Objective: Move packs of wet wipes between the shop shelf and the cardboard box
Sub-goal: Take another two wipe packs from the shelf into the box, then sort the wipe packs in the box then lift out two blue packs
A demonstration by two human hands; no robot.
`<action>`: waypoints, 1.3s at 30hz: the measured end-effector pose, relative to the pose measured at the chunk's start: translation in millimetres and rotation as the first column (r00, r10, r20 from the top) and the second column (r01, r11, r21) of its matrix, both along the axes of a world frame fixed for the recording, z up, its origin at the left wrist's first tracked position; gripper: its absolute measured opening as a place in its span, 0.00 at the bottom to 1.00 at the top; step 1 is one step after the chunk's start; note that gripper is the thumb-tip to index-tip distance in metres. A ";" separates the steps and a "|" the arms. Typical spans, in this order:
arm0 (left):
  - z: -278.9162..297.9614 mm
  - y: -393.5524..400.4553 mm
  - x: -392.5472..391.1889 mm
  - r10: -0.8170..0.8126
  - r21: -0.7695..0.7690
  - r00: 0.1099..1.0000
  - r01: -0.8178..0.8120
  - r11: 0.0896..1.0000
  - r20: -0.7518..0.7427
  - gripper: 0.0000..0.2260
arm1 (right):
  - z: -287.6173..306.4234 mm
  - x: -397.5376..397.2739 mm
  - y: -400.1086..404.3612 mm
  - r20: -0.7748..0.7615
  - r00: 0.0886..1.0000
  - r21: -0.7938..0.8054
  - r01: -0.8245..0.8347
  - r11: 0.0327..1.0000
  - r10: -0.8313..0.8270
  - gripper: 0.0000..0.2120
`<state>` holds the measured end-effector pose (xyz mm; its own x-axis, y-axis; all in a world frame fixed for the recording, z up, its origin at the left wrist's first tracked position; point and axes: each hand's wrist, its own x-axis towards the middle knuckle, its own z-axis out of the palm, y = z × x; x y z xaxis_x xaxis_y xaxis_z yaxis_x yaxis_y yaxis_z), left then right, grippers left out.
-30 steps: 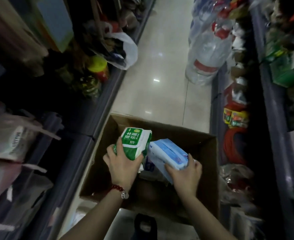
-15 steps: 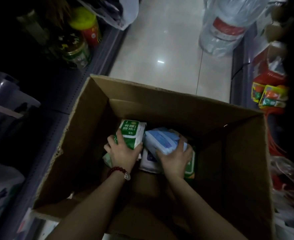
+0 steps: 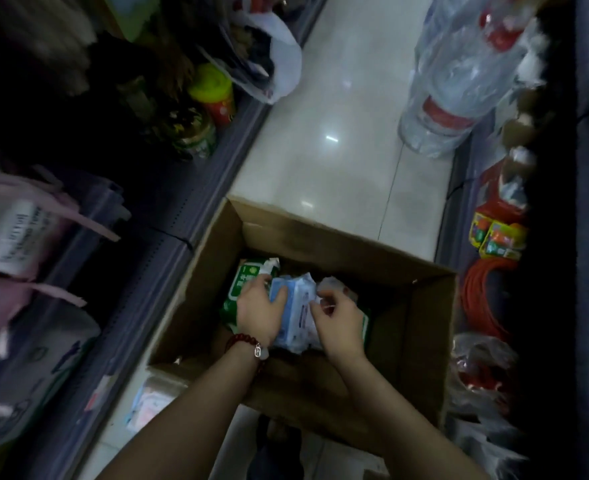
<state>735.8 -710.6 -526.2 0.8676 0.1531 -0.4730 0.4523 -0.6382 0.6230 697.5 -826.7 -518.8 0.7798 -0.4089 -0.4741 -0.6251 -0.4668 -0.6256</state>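
L hand (image 3: 259, 311) grip: fingers curled down over the seam where the green pack (image 3: 243, 287) meets the blue pack (image 3: 294, 306), touching both; can't tell which one it's clamped on, if either. R hand (image 3: 338, 318) grip: fingers bent together, thumb & forefinger pinching a crinkled bit of wrapper at the blue pack's right edge. L wrist has a dark red bead bracelet (image 3: 242, 342) w/ a small silver charm.

Both packs lie inside the cardboard box (image 3: 428, 341), toward its left wall & far side: green one nearest the left wall, blue one just beside it, touching. Another green-edged pack (image 3: 365, 323) shows under the R hand. Box sits on the pale tiled floor (image 3: 338, 133) of the aisle, left edge near the shelf (image 3: 196, 209) base.

Writing: green pack has white characters on the label, too blurred to read. Blue pack has small print, unreadable. White bag (image 3: 12, 233) on the left shelf carries dark lettering, also blurred.

Elsewhere: jar w/ yellow-green lid (image 3: 213, 91) on the left shelf, wrapped water bottles (image 3: 459, 84) w/ red labels on the floor far right, orange coil (image 3: 487, 296) by the box's right side.
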 end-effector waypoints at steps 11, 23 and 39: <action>292.8 104.0 32.1 0.201 -0.036 0.917 -0.201 0.979 0.344 0.13 | 295.7 71.3 73.1 0.302 0.933 0.095 -0.232 0.968 0.194 0.05; 524.2 222.5 -52.8 0.336 -0.148 0.610 -0.337 0.930 0.718 0.06 | 517.5 32.9 215.2 0.653 0.640 0.009 -0.540 0.841 0.405 0.03; 541.6 400.5 -302.8 0.539 -0.165 0.431 -0.650 0.742 0.724 0.06 | 526.9 -162.6 410.6 0.643 0.424 0.021 -0.842 0.538 0.638 0.08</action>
